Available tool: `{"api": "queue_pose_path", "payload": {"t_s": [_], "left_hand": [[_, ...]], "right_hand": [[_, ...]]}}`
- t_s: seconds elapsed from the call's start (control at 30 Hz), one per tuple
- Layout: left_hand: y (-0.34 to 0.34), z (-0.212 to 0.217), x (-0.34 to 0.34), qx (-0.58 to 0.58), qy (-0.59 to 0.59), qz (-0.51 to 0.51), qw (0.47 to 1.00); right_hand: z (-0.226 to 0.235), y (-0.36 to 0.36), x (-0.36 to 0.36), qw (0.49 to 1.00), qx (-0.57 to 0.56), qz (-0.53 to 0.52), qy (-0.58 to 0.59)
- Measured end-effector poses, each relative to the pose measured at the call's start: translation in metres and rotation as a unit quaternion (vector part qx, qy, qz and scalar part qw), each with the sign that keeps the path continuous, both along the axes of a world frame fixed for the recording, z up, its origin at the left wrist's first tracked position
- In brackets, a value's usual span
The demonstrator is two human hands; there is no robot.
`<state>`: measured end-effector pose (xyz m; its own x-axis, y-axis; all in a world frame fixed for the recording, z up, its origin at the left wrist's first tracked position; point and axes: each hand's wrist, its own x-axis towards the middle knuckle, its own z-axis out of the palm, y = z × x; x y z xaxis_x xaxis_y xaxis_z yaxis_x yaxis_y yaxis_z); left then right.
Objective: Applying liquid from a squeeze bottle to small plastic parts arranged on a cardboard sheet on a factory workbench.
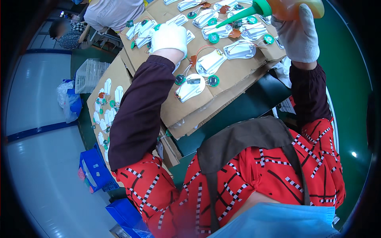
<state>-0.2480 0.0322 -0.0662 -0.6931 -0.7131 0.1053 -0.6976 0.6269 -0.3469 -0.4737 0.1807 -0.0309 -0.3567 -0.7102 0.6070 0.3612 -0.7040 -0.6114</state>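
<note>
My right hand (297, 41), in a white glove, grips a squeeze bottle (295, 8) of amber liquid at the upper right. The bottle lies tilted, its long green nozzle (242, 14) pointing left and down over the white plastic shells. Below the nozzle tip is a shell (217, 31) with a round green-rimmed part (214, 38) beside it. My left hand (170, 39), also gloved, is over other white shells (145, 33) at the board's left part. Its back hides the fingers and anything in them.
Brown cardboard (234, 77) carries several shells with thin wires. A nearer shell (190, 87) has a small circuit board. More shells (108, 115) lie on cardboard at left. Blue bins (95, 168) and a white crate (88, 75) stand beyond. Another person (113, 14) is at the top left.
</note>
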Motion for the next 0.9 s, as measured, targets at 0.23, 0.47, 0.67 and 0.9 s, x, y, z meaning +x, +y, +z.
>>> {"api": "queue_pose_path", "payload": {"t_s": [0.23, 0.47, 0.67, 0.9], "left_hand": [[-0.015, 0.005, 0.01, 0.141, 0.177, 0.018, 0.974], [-0.021, 0.004, 0.002, 0.073, 0.154, 0.026, 0.985], [-0.043, -0.003, 0.013, 0.1, 0.143, -0.031, 0.984], [-0.047, -0.004, 0.012, 0.1, 0.179, -0.063, 0.977]], "right_hand": [[-0.006, 0.001, 0.003, 0.998, 0.052, -0.026, 0.0], [0.005, -0.031, 0.026, 0.977, 0.114, 0.002, 0.181], [0.026, -0.046, 0.057, 0.908, 0.272, -0.02, 0.319], [0.014, -0.076, 0.07, 0.927, 0.146, -0.033, 0.344]]}}
